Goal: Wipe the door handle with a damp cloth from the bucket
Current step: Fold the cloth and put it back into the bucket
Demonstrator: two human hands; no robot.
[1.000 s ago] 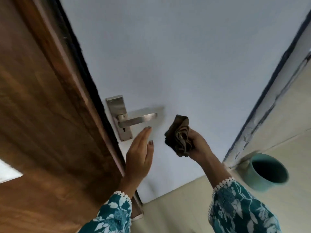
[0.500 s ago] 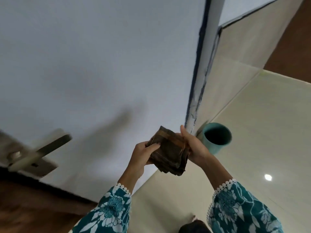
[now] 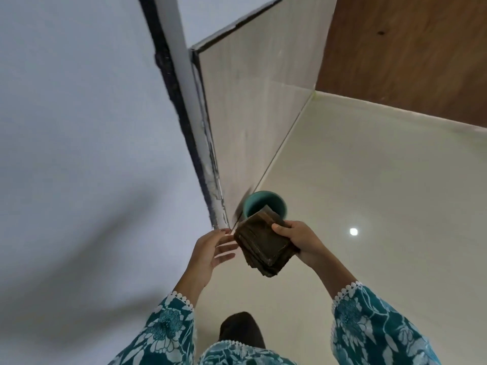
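Right hand (image 3: 297,239) holds folded brown cloth (image 3: 263,248) just above teal bucket (image 3: 264,205) on floor (image 3: 369,206). Left hand (image 3: 208,251) open, empty, beside cloth. Door handle out of view; wiping progress can't be judged.

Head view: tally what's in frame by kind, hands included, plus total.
Bare hands: 2, the left hand open and empty, the right hand gripping the cloth
Folded dark brown cloth: 1
Round teal bucket on the cream tile floor: 1
Dark foot at the bottom edge: 1
Total: 5
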